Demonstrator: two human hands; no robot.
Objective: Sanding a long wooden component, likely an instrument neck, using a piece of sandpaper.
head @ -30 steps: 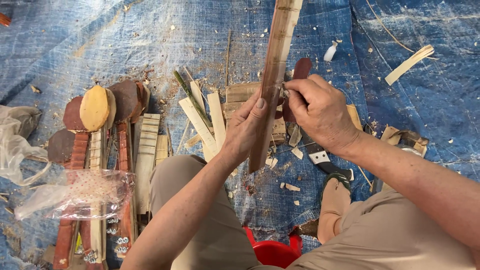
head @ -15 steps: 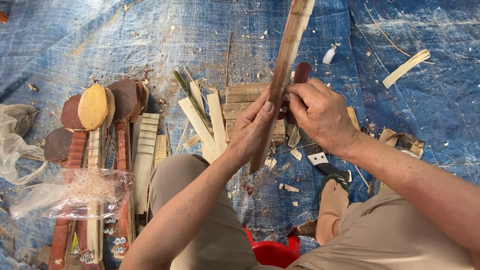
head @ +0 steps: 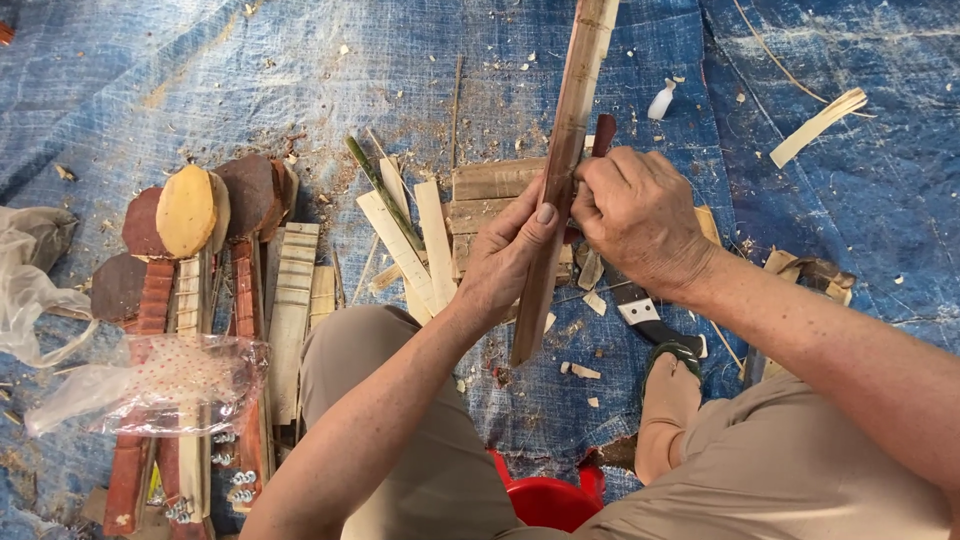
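From the head view, the left hand (head: 510, 265) grips a long wooden strip (head: 560, 180) held upright over the blue tarp (head: 200, 90), while the right hand (head: 640, 220) closes around a dark-handled tool (head: 603, 135) against the strip's edge.

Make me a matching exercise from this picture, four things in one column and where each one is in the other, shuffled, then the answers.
Things:
1. long wooden strip
2. clear plastic bag
3. small white bottle
4. red bucket

Places:
A. on the blue tarp, beyond the hands
B. held upright by the left hand, with the right hand on it too
C. bottom edge, between the legs
D. lying over the pile of wooden pieces at left

Pairs: 1-B, 2-D, 3-A, 4-C
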